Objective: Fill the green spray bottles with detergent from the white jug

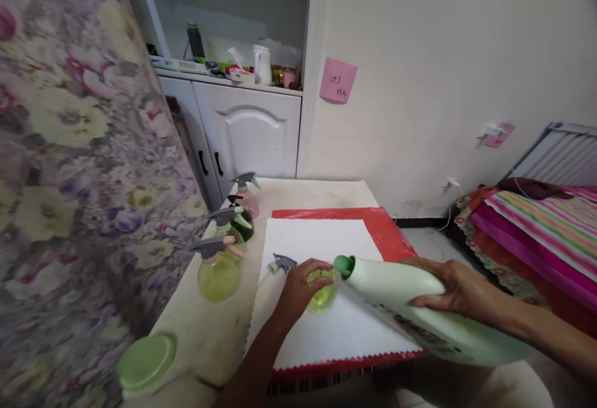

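Head view looks down at a small green spray bottle (pixel 323 293) with its top off. It stands on a white cloth (pixel 321 333), which may be there to catch drips. The left hand (pixel 298 287) wraps around the bottle and keeps it upright. The right hand (pixel 454 287) grips a big pale green jug (pixel 420 308) and tips it so the spout sits just over the bottle's mouth. A grey spray top (pixel 281 264) lies just past the left hand. Three more spray bottles (pixel 224 252) stand farther left. A green lid (pixel 146 361) rests near the left arm.
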`<action>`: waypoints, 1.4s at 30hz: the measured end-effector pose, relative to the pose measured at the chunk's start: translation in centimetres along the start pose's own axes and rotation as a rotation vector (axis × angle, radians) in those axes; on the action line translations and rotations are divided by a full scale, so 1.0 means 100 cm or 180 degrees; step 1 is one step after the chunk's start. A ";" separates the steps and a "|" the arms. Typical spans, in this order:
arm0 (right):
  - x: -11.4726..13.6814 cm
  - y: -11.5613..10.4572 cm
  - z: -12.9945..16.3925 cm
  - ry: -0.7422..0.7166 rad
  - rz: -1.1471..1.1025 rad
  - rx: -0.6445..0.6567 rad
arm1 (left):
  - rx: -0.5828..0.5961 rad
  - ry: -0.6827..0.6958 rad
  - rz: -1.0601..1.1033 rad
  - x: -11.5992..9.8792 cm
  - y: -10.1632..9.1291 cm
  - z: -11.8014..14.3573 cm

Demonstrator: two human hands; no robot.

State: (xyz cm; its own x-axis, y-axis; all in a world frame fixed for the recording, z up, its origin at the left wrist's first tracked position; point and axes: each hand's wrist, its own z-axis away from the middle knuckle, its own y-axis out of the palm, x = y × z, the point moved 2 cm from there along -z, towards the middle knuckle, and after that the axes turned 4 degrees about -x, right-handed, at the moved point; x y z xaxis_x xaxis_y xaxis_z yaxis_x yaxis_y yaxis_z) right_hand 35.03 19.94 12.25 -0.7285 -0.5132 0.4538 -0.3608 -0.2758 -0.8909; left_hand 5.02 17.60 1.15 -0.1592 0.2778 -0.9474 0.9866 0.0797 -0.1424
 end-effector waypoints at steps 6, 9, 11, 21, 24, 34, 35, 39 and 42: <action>-0.013 -0.016 -0.011 0.0798 -0.1149 -0.0814 | -0.0081 -0.0120 -0.0042 0.000 0.000 0.001; -0.021 -0.013 -0.027 0.0769 -0.1531 -0.1443 | -0.0092 -0.0159 -0.0031 0.001 0.000 0.000; -0.026 -0.003 -0.044 0.0676 -0.1712 -0.1810 | -0.0076 -0.0170 -0.0054 0.001 0.000 0.000; -0.035 0.067 -0.129 0.0345 -0.2183 -0.2728 | 0.0017 -0.0243 -0.0329 0.005 -0.002 -0.002; -0.040 0.081 -0.129 0.0473 -0.2138 -0.2631 | 0.0012 -0.0293 -0.0379 0.007 -0.002 -0.004; -0.050 0.099 -0.096 0.0399 -0.2007 -0.2460 | 0.0096 -0.0219 -0.0634 0.006 -0.005 -0.006; -0.051 0.107 -0.087 0.0465 -0.1972 -0.2580 | 0.0117 -0.0212 -0.0676 0.006 -0.006 -0.006; -0.041 0.152 -0.039 0.0640 -0.1829 -0.2827 | 0.0240 -0.0213 -0.0841 0.008 -0.009 -0.008; -0.019 0.184 -0.013 0.0114 -0.1620 -0.2239 | 0.0361 -0.0226 -0.0864 0.010 -0.010 -0.010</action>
State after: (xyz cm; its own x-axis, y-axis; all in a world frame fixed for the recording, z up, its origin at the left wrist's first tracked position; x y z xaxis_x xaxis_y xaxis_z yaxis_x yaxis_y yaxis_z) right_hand 29.01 16.95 -5.08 -0.3944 -0.4347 0.8096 -0.9153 0.1077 -0.3881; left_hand 3.81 18.77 0.69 -0.4188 0.1930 -0.8873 0.9066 0.0333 -0.4207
